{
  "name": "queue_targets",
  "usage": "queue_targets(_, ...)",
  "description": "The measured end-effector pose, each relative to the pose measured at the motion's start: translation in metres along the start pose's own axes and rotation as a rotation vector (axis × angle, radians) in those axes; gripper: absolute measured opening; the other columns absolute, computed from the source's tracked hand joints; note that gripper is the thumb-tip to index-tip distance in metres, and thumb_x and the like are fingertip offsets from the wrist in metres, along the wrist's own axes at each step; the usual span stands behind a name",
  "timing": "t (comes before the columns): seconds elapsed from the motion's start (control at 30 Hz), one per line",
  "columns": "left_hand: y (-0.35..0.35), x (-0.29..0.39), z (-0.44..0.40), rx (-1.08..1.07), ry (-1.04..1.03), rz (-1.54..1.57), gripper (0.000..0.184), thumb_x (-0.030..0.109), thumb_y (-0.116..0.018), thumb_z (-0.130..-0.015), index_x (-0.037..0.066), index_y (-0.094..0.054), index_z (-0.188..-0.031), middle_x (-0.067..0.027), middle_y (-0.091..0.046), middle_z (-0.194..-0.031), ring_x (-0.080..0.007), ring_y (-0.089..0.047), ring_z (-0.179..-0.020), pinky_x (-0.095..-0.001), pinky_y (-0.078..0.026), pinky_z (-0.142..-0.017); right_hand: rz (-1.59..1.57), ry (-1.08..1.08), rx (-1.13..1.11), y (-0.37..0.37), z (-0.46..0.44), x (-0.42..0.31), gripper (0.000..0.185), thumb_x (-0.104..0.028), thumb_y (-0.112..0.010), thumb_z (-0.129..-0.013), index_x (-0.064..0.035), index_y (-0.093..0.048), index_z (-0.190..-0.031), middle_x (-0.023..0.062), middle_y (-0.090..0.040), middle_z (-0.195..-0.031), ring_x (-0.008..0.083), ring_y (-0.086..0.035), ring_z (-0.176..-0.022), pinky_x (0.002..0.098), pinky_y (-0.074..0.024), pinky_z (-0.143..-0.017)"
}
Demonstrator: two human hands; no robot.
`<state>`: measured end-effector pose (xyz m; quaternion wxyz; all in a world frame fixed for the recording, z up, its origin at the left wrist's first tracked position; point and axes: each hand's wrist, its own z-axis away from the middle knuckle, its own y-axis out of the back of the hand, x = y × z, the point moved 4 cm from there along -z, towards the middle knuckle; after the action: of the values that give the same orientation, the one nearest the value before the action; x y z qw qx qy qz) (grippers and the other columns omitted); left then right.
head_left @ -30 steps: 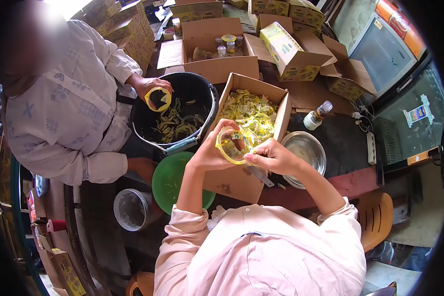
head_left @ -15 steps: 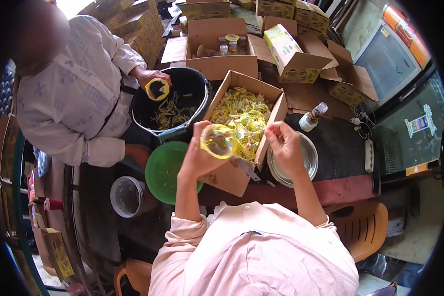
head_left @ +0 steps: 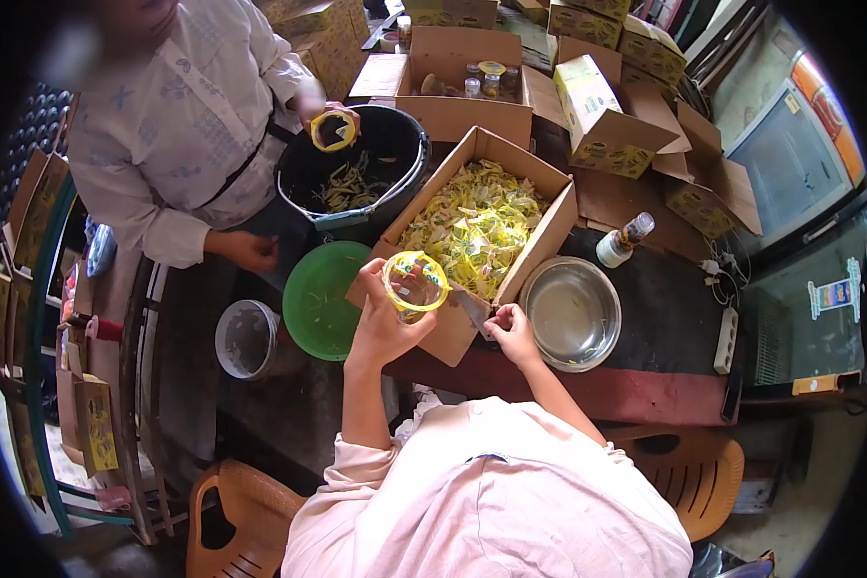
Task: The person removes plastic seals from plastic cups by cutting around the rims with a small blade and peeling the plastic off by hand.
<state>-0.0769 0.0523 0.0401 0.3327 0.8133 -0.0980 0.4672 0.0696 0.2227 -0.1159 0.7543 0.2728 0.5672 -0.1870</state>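
Observation:
My left hand [head_left: 385, 323] is wrapped round a clear plastic cup [head_left: 416, 301] with a yellow printed rim, its mouth tilted toward me. Just to the right, my right hand [head_left: 516, 339] pinches the near end of a flat metal knife [head_left: 472, 310] at the front corner of a cardboard box [head_left: 561, 217]. Yellow and clear plastic strips [head_left: 477, 217] fill that box. Beside my right hand stands a round clear bowl [head_left: 602, 358]; a green basin [head_left: 323, 299] lies left of my left hand.
Across at left, a person's hand [head_left: 335, 116] holds another yellow-rimmed cup [head_left: 334, 133] over a black bucket [head_left: 422, 159] containing strips. A printed-label bottle [head_left: 624, 241] stands behind the bowl. Open cartons [head_left: 467, 118] line the back, and a grey pail [head_left: 246, 339] sits at lower left.
My right hand has come down and left from above the bowl to the knife, closing on its end. My left hand still holds the cup, now turned more upward. The view has shifted.

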Motion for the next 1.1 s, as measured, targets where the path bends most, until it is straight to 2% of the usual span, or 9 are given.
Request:
queue_targets(0.07,-0.002,0.004,0.003,0.011,0.011,-0.038,0.076,0.009,-0.073,-0.066,0.006,-0.019,-0.119,-0.0120,-0.051,-0.106,-0.0189,-0.053,-0.099,-0.0312,-0.044,-0.083,-0.094,-0.100,-0.030,0.004,0.005,0.000,0.019,-0.007,-0.063,-0.081,-0.0012,-0.052,-0.096,0.0052,-0.061,-0.083,0.0106,-0.058,-0.076,0.0233,-0.0480,-0.068)
queue_targets(0.23,-0.008,0.015,0.008,0.023,0.105,0.062,0.070,0.008,-0.071,-0.070,0.005,-0.020,-0.116,-0.0157,-0.050,-0.106,-0.0232,-0.054,-0.099,-0.0333,-0.044,-0.084,-0.467,-0.350,-0.267,0.023,0.025,-0.006,0.020,-0.005,-0.057,-0.082,-0.0048,-0.056,-0.102,0.0003,-0.060,-0.088,0.0076,-0.055,-0.080,0.0223,-0.0446,-0.074)
queue_targets(0.3,-0.009,0.016,0.008,0.048,0.049,-0.026,0.068,0.013,-0.073,-0.069,0.006,-0.023,-0.114,-0.0190,-0.052,-0.105,-0.0311,-0.056,-0.099,-0.0381,-0.046,-0.082,-0.687,-0.431,-0.305,0.030,0.030,-0.007,0.017,-0.006,-0.056,-0.082,-0.0065,-0.057,-0.099,-0.0014,-0.059,-0.086,0.0061,-0.054,-0.076,0.0212,-0.0429,-0.073)
queue_targets(0.43,-0.011,0.028,0.009,0.077,-0.024,-0.098,0.068,0.020,-0.075,-0.069,0.006,-0.026,-0.114,-0.0207,-0.057,-0.100,-0.0374,-0.059,-0.093,-0.0406,-0.048,-0.075,-0.673,-0.103,-0.221,0.046,0.021,-0.038,0.010,-0.005,-0.056,-0.081,-0.0075,-0.056,-0.091,-0.0031,-0.057,-0.079,0.0041,-0.052,-0.073,0.0206,-0.0408,-0.070)
queue_targets(0.53,-0.014,0.037,0.010,0.047,-0.042,-0.123,0.069,0.012,-0.076,-0.069,0.006,-0.025,-0.115,-0.0143,-0.056,-0.099,-0.0244,-0.061,-0.088,-0.0351,-0.050,-0.074,-0.327,0.230,-0.009,0.058,0.024,-0.089,0.008,-0.004,-0.062,-0.078,-0.0078,-0.059,-0.084,-0.0037,-0.057,-0.076,0.0060,-0.052,-0.072,0.0205,-0.0406,-0.069)
queue_targets(0.7,-0.016,0.052,0.010,0.064,-0.075,-0.224,0.070,0.013,-0.078,-0.067,0.006,-0.028,-0.115,-0.0146,-0.056,-0.098,-0.0261,-0.062,-0.085,-0.0363,-0.050,-0.072,0.534,0.939,0.271,0.067,0.054,-0.190,0.015,-0.005,-0.068,-0.072,-0.0131,-0.066,-0.085,-0.0021,-0.060,-0.075,0.0090,-0.056,-0.069,0.0296,-0.0302,-0.067)
queue_targets(0.73,-0.017,0.054,0.009,0.075,-0.094,-0.227,0.070,0.013,-0.078,-0.066,0.006,-0.028,-0.115,-0.0146,-0.057,-0.097,-0.0265,-0.062,-0.084,-0.0366,-0.050,-0.072,0.611,1.001,0.240,0.067,0.057,-0.194,0.024,-0.006,-0.068,-0.070,-0.0177,-0.068,-0.091,-0.0053,-0.061,-0.079,0.0084,-0.056,-0.072,0.0306,-0.0242,-0.066)
queue_targets(0.83,-0.017,0.062,0.005,0.141,-0.180,-0.230,0.071,0.024,-0.080,-0.064,0.004,-0.032,-0.113,-0.0189,-0.059,-0.095,-0.0364,-0.061,-0.085,-0.0419,-0.049,-0.069,0.752,1.163,0.233,0.058,0.069,-0.217,0.029,-0.006,-0.066,-0.069,-0.0203,-0.067,-0.094,-0.0079,-0.060,-0.083,0.0068,-0.055,-0.074,0.0302,-0.0247,-0.069)
queue_targets(1.1,-0.013,0.079,-0.001,0.147,-0.224,-0.195,0.070,0.020,-0.080,-0.063,0.004,-0.034,-0.112,-0.0203,-0.056,-0.105,-0.0370,-0.059,-0.089,-0.0425,-0.048,-0.074,0.852,1.244,0.181,0.052,0.068,-0.226,0.026,-0.015,-0.067,-0.069,-0.0184,-0.067,-0.094,-0.0102,-0.057,-0.083,0.0067,-0.051,-0.075,0.0304,-0.0258,-0.074)
